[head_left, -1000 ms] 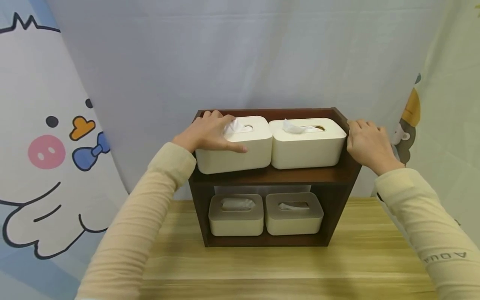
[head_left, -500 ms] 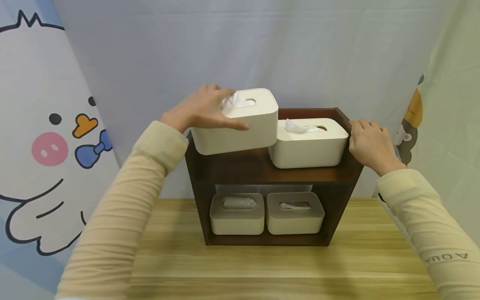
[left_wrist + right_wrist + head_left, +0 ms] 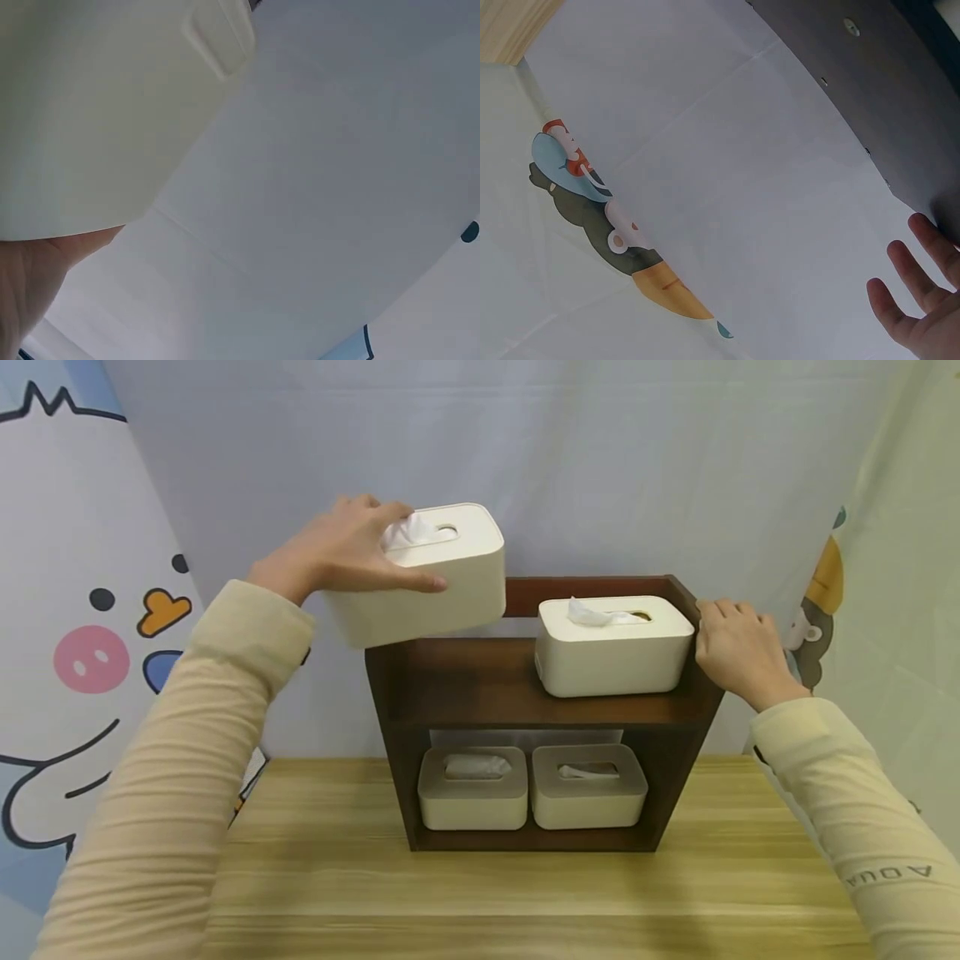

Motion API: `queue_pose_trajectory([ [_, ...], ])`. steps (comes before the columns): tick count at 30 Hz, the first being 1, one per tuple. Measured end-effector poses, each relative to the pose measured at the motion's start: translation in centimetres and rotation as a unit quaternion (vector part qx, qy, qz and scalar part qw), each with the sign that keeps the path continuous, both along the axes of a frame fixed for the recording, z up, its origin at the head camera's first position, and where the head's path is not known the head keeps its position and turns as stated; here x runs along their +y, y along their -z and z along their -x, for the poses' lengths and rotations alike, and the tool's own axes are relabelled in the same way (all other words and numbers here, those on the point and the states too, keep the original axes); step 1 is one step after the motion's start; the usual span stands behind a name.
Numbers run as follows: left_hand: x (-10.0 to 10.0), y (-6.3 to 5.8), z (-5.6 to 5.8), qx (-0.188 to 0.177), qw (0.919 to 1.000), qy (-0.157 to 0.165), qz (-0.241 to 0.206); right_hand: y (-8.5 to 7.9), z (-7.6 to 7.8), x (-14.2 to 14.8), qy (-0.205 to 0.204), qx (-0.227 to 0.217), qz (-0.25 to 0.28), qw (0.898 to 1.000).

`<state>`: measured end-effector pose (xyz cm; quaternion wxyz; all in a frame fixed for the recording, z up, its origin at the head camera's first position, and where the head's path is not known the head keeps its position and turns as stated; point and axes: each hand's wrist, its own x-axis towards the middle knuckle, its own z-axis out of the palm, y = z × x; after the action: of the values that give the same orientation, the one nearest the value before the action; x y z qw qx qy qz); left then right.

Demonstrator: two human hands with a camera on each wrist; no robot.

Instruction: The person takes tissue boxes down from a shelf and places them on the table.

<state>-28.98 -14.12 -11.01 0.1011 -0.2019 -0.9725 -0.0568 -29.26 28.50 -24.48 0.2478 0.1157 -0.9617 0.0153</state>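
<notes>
In the head view my left hand (image 3: 348,547) grips a white tissue box (image 3: 450,581) by its left end. The thumb lies along the front face, and the other fingers reach across the top beside the tissue. The box hangs tilted above the left of a dark brown two-tier shelf (image 3: 465,714). Up close, the left wrist view is largely filled by its pale wall (image 3: 90,120). My right hand (image 3: 738,652) rests at the shelf's upper right side; the right wrist view shows its fingers (image 3: 911,274) extended and spread by the dark side panel (image 3: 870,90).
A second white tissue box (image 3: 615,652) sits on the upper tier's right half. Two more, a left one (image 3: 474,806) and a right one (image 3: 588,802), fill the lower tier. The shelf stands on a wood-grain table (image 3: 525,902) against a pale curtain (image 3: 570,468).
My left hand has lifted the tissue box off the upper tier's left half and moved it up and left. The right hand has stayed at the shelf's side.
</notes>
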Motion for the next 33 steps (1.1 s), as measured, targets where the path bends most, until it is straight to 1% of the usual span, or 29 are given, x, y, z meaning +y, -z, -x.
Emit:
queue_pose_trajectory([
  [5, -2.1, -0.3, -0.3, 0.002, 0.9996, -0.028, 0.001, 0.1, -0.1, -0.1, -0.003, 0.011, 0.0, 1.0],
  [11, -4.9, -0.5, -0.9, -0.001, 0.9986, -0.052, 0.008, 0.2, 0.0, 0.0, -0.01, 0.026, -0.001, 1.0],
  [17, -7.7, -0.2, -1.3, 0.006, 0.997, -0.075, 0.019, 0.0, 0.1, 0.1, -0.012, 0.027, 0.0, 1.0],
  [22, -9.7, 0.6, -1.4, 0.02, 0.9953, -0.087, 0.036, 0.1, 0.0, 0.2, -0.012, 0.02, 0.004, 1.0],
  [27, -11.4, 1.6, -1.5, 0.017, 0.9927, -0.111, 0.044, 0.2, 0.0, 0.2, -0.01, 0.017, 0.004, 1.0],
  [30, -12.2, 2.4, -1.5, 0.015, 0.9911, -0.123, 0.047, 0.2, 0.1, 0.2, -0.009, 0.016, 0.003, 1.0],
  [33, -12.8, 3.5, -1.4, 0.017, 0.9903, -0.129, 0.049, 0.2, 0.1, 0.2, -0.007, 0.016, 0.004, 1.0],
])
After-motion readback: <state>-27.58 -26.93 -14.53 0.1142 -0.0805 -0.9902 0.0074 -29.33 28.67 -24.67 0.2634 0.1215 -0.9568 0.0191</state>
